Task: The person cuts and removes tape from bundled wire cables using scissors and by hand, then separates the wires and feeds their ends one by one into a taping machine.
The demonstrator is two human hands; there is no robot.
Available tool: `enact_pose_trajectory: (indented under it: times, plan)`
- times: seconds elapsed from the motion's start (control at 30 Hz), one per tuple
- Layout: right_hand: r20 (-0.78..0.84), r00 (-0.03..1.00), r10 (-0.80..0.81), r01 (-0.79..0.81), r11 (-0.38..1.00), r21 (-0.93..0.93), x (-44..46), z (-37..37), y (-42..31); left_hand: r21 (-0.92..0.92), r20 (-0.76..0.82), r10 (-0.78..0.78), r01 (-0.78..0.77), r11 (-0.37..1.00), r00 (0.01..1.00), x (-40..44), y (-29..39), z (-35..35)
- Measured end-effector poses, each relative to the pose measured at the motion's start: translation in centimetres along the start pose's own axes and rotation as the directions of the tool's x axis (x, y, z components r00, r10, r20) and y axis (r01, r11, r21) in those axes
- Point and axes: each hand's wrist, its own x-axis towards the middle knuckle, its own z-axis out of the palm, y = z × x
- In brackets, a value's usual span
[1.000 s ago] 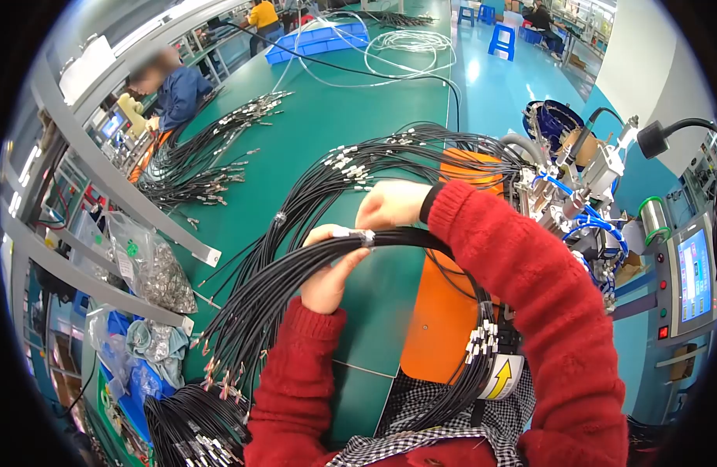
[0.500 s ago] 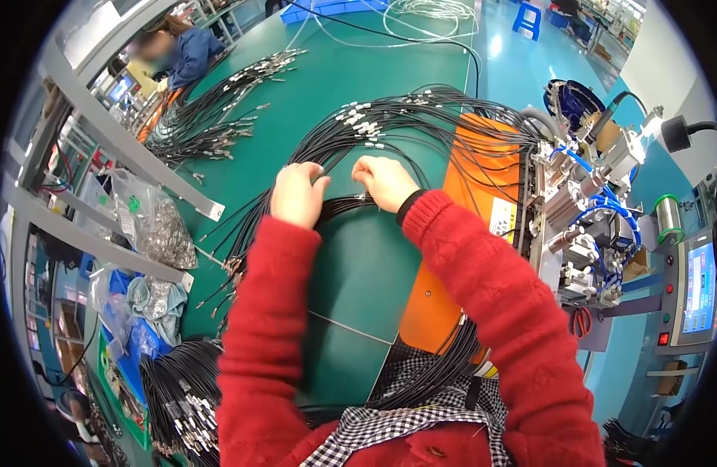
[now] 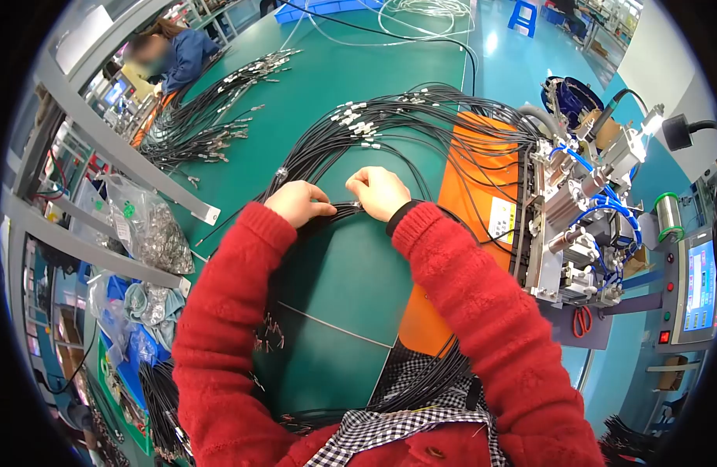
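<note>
A worker in red knit sleeves bends over a green workbench [image 3: 335, 342], the left hand [image 3: 298, 204] and right hand [image 3: 380, 193] meeting at a slim bundle of black cables [image 3: 339, 210] that arcs between them, on the near side of a larger spread of black leads [image 3: 351, 117]. The left fingers curl over the bundle, the thumb reaching right along it; the right fingers are bent in, thumb close to forefinger, beside a shiny wrap [image 3: 355, 205]. Whether either hand truly pinches cannot be told.

A loose hold could let the wrap slip or strands splay out of line. With the larger spread lying so close, leads might tangle, and a careless tug could drag those that run right across the orange panel [image 3: 483, 167] toward the pneumatic fixture [image 3: 580, 226]. The cables across the checked apron [image 3: 417, 381] could snag on a sleeve if the worker shifts.

The bundle's left run disappears behind the left hand and forearm, and its right run behind the right sleeve; the palms face away. Too small to make out: what the wrap is made of, and the text on the far-right screen [image 3: 699, 284].
</note>
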Motion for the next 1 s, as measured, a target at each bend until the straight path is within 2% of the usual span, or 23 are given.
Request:
enact_pose_trajectory:
  times: [0.03, 0.07, 0.2, 0.23, 0.27, 0.33, 0.37, 0.4, 0.53, 0.57, 0.6, 0.63, 0.67, 0.7, 0.73, 0.87, 0.9, 1.0]
  plan:
    - [-0.005, 1.000, 0.004, -0.004, 1.000, -0.007, 0.0, 0.1, 0.0, -0.109, 0.125, -0.078, 0.092, 0.990, 0.989, 0.0, -0.1, -0.4]
    - [-0.005, 1.000, 0.000, 0.000, 1.000, -0.007, 0.0, 0.3, 0.0, -0.107, 0.122, -0.079, 0.093, 0.990, 0.989, -0.1, -0.4, -0.6]
    - [-0.052, 0.999, -0.004, -0.001, 0.996, -0.085, -0.3, 0.8, 0.6, 0.045, 0.206, 0.062, -0.072, 0.996, 0.977, 0.5, -2.3, -1.0]
    - [-0.054, 0.999, -0.002, -0.002, 0.997, -0.082, -0.3, 0.7, 0.5, 0.048, 0.207, 0.063, -0.074, 0.996, 0.976, 0.4, -2.0, -0.9]
    - [-0.030, 0.999, 0.020, -0.022, 0.998, -0.066, -0.2, 0.6, 0.5, 0.257, 0.023, 0.106, -0.108, 0.960, 0.994, 0.2, -1.5, -0.3]
    - [0.022, 0.998, 0.064, -0.063, 0.997, -0.038, -0.2, 0.5, 0.4, 0.629, -0.294, 0.290, -0.044, 0.776, 0.911, -0.6, 0.1, 1.1]
    - [0.048, 0.995, 0.083, -0.082, 0.996, -0.026, -0.2, 0.3, 0.3, 0.764, -0.405, 0.417, 0.050, 0.643, 0.814, -0.9, 0.8, 1.6]
    - [0.045, 0.996, 0.083, -0.082, 0.996, -0.024, -0.2, 0.2, 0.2, 0.766, -0.404, 0.419, 0.049, 0.641, 0.813, -1.0, 1.4, 1.8]
    - [0.058, 0.995, 0.086, -0.089, 0.995, 0.048, -0.4, -0.3, 0.0, 0.531, -0.699, 0.235, 0.271, 0.803, 0.675, -1.4, 3.4, 2.5]
    - [0.060, 0.994, 0.087, -0.091, 0.995, 0.051, -0.5, -0.2, 0.0, 0.533, -0.697, 0.234, 0.271, 0.802, 0.678, -1.4, 3.3, 3.1]
    - [0.067, 0.994, 0.087, -0.090, 0.995, 0.045, -0.5, -0.2, -0.1, 0.295, -0.762, 0.138, 0.150, 0.944, 0.633, -1.0, 2.9, 4.0]
    - [0.075, 0.993, 0.088, -0.091, 0.995, 0.038, -0.5, -0.2, 0.0, 0.033, -0.796, 0.021, 0.009, 0.999, 0.604, -0.6, 2.5, 5.1]
    - [0.082, 0.993, 0.088, -0.091, 0.995, 0.031, -0.6, -0.2, 0.0, -0.229, -0.799, -0.104, -0.140, 0.963, 0.592, -0.2, 2.2, 6.0]
    - [0.086, 0.992, 0.089, -0.091, 0.996, 0.024, -0.6, -0.2, 0.0, -0.466, -0.768, -0.224, -0.284, 0.838, 0.599, 0.3, 1.8, 6.9]
    - [0.087, 0.992, 0.092, -0.094, 0.995, 0.024, -0.6, -0.1, 0.2, -0.468, -0.766, -0.225, -0.282, 0.838, 0.602, 0.4, 1.9, 7.2]
    - [0.071, 0.996, 0.051, -0.053, 0.998, 0.029, -0.3, 0.4, 0.6, -0.729, -0.559, -0.300, -0.286, 0.621, 0.773, 0.6, 2.4, 8.3]
    - [0.074, 0.996, 0.050, -0.052, 0.998, 0.028, -0.3, 0.6, 0.6, -0.730, -0.559, -0.303, -0.285, 0.622, 0.772, 0.4, 2.3, 8.2]
    - [0.037, 0.998, 0.051, -0.053, 0.998, 0.044, -0.2, 0.8, 0.2, -0.712, -0.378, -0.280, -0.084, 0.697, 0.883, 0.1, 1.7, 7.0]
